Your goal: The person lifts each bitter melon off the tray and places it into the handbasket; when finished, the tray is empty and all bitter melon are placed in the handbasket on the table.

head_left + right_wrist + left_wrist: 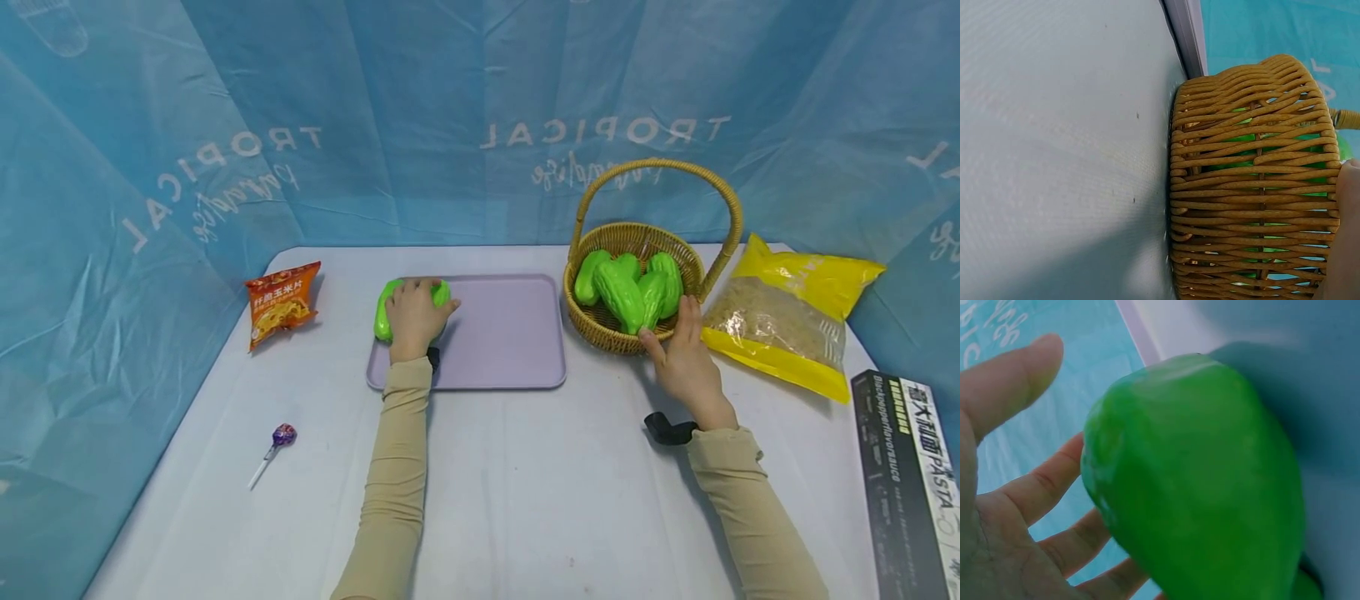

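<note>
White cloth covers the worktop point(480, 467), and thin blue fabric with pale "TROPICAL" print point(450, 117) hangs as walls on three sides. On the cloth lies a flat lilac plastic tray with rounded corners point(502, 333). At its left edge the left hand point(414, 317) lies over a smooth, glossy green plastic gourd point(384, 310); its grip is curled around the gourd, which rests at the tray's far left corner. The right hand point(684, 358) touches with nearly straight fingers the near side of a round woven wicker basket with a tall arched handle point(600, 321). In the basket lie more bumpy green gourds point(630, 287). Just right of it lies a shiny yellow bag of noodles point(787, 321). At the left lie an orange crinkled snack packet point(282, 302) and a purple lollipop point(273, 446); a dark pasta box point(907, 475) is at the right edge.
</note>
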Tool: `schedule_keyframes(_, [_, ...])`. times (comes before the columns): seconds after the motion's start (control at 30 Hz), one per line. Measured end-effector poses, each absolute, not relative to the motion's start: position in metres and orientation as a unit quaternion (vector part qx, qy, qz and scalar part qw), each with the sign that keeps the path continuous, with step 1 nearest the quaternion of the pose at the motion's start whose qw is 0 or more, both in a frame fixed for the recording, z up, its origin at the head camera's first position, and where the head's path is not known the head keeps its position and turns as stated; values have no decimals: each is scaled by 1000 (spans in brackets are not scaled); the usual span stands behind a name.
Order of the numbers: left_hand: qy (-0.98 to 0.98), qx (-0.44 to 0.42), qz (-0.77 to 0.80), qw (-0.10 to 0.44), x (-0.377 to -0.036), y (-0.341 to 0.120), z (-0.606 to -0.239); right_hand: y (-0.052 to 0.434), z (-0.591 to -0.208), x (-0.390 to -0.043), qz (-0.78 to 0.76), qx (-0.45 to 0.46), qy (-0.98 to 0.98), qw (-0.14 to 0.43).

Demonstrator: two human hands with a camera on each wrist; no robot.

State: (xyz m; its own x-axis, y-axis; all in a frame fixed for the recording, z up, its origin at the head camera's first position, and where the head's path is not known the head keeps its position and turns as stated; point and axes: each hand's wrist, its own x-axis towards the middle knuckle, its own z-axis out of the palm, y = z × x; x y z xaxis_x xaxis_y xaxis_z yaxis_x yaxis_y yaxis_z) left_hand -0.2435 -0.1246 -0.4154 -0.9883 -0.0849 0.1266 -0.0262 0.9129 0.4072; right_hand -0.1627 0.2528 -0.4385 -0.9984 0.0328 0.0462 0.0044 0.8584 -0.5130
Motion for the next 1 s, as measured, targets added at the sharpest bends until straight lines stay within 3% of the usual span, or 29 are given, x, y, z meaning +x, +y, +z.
schedule_keyframes(1.0, [-978, 21, -185, 91, -247, -115, -423, 253, -438, -163, 262, -5, -965, 27])
